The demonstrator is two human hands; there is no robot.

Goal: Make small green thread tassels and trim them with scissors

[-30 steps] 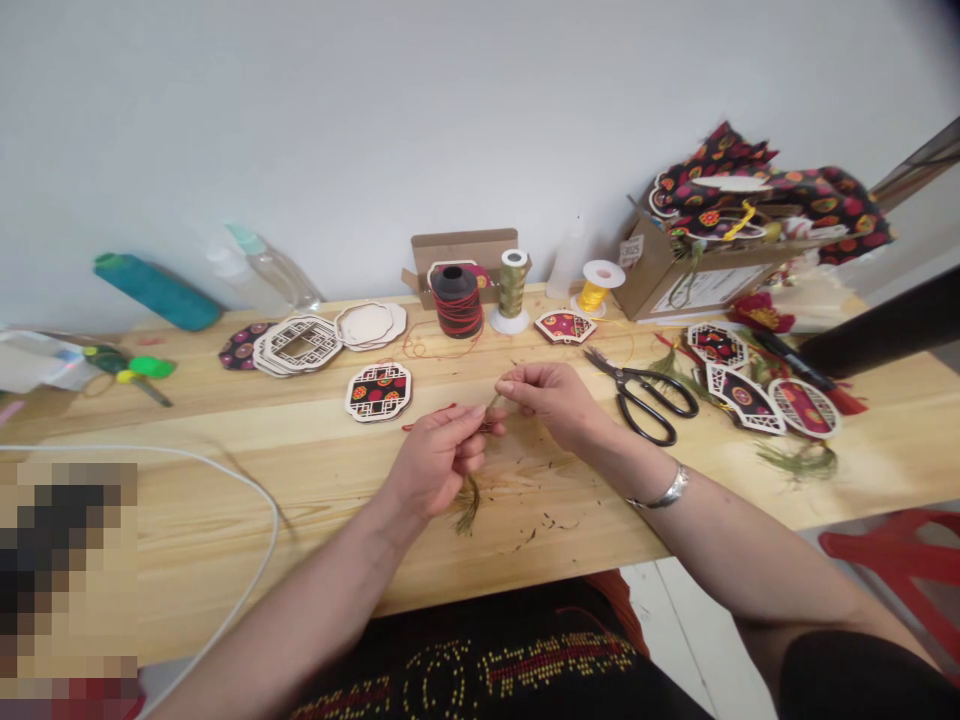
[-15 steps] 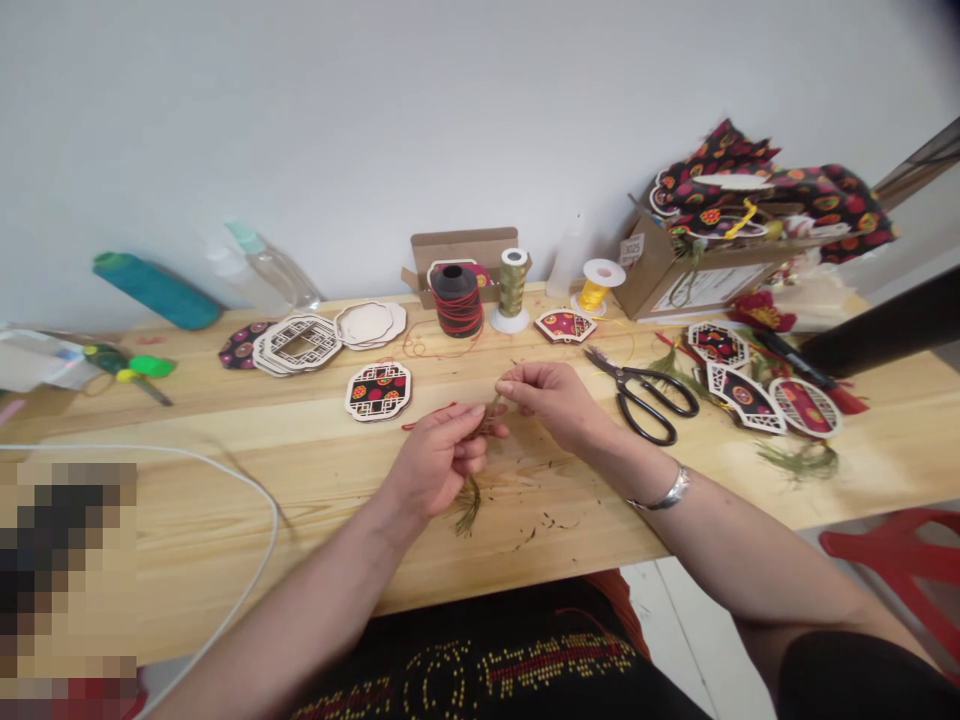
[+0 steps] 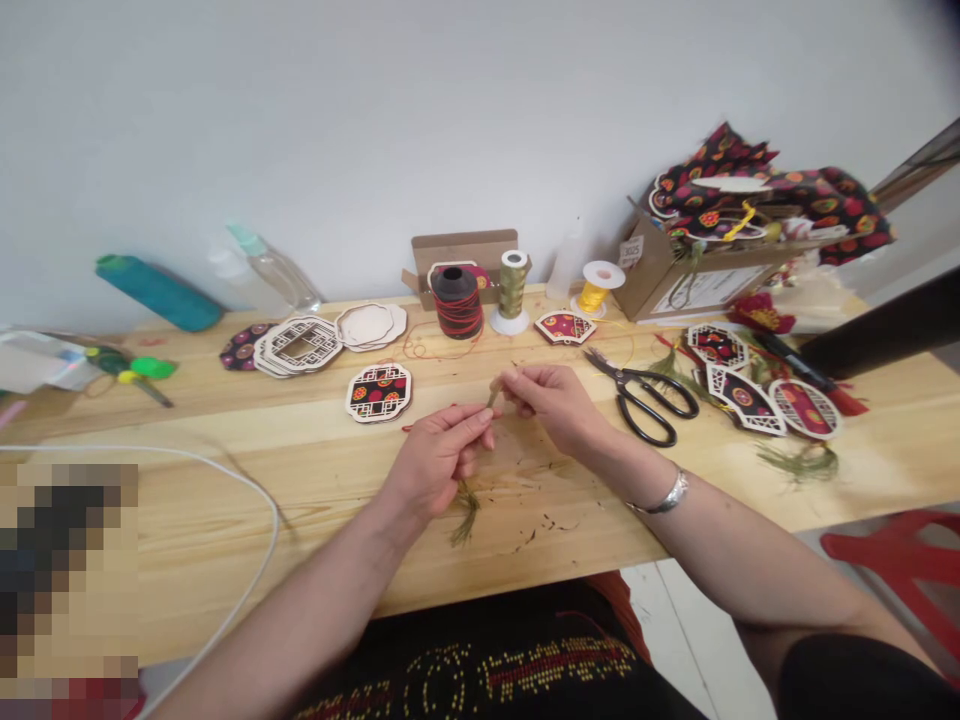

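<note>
Above the table's middle, my left hand (image 3: 442,455) pinches an olive-green tassel (image 3: 466,512) between thumb and fingers. Its fringe hangs below the palm, while its bound upper end sticks up past the thumb. My right hand (image 3: 551,400) is closed at that upper end, fingertips pressed together; whatever thin strand they may hold is too fine to make out. A red cord (image 3: 409,428) shows just behind my left hand. To the left lies a framed floral ornament (image 3: 379,392), and black-handled scissors (image 3: 641,395) rest right of my right hand.
Along the wall stand a dark spool with red cord (image 3: 458,305), a green thread spool (image 3: 513,290) and a yellow spool (image 3: 596,290). A cardboard box (image 3: 637,285) of fabric is at the right, near several ornaments (image 3: 739,398). A white cable (image 3: 247,480) crosses the left side.
My right fingertips have shifted slightly up and curled more, and the tassel's upper end shows more clearly between my hands. My left hand has barely moved.
</note>
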